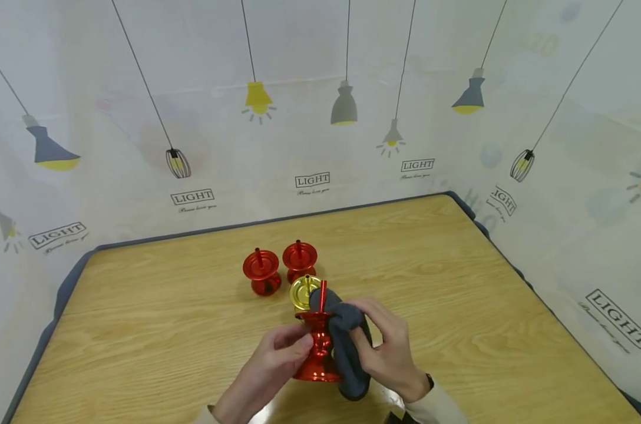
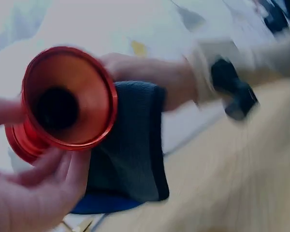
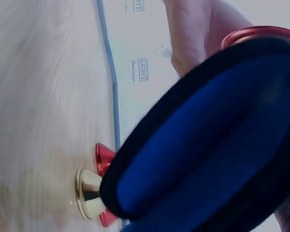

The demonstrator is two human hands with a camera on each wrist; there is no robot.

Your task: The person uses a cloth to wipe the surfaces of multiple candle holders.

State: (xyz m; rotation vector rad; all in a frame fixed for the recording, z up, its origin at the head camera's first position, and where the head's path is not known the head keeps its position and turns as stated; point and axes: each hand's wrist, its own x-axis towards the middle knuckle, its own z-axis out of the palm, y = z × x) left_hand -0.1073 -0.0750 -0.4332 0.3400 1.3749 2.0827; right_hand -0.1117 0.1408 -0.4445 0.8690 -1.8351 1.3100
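Observation:
A shiny red candle holder (image 1: 320, 347) with a thin upright tube is gripped by my left hand (image 1: 278, 359), thumb across its waist, above the table. Its hollow underside (image 2: 94, 104) faces the left wrist camera. My right hand (image 1: 386, 341) pinches a dark grey-blue cloth (image 1: 347, 347) against the right side of the holder, near the upper dish. In the right wrist view the cloth's blue face (image 3: 208, 140) covers much of the frame and hides most of the holder.
Behind the hands stand two red candle holders (image 1: 261, 266) (image 1: 300, 257) and a gold one (image 1: 301, 292), partly hidden by the cloth. They are on a wood-grain table (image 1: 167, 318) edged in dark blue. A white curtain (image 1: 310, 135) printed with lamps rises around it.

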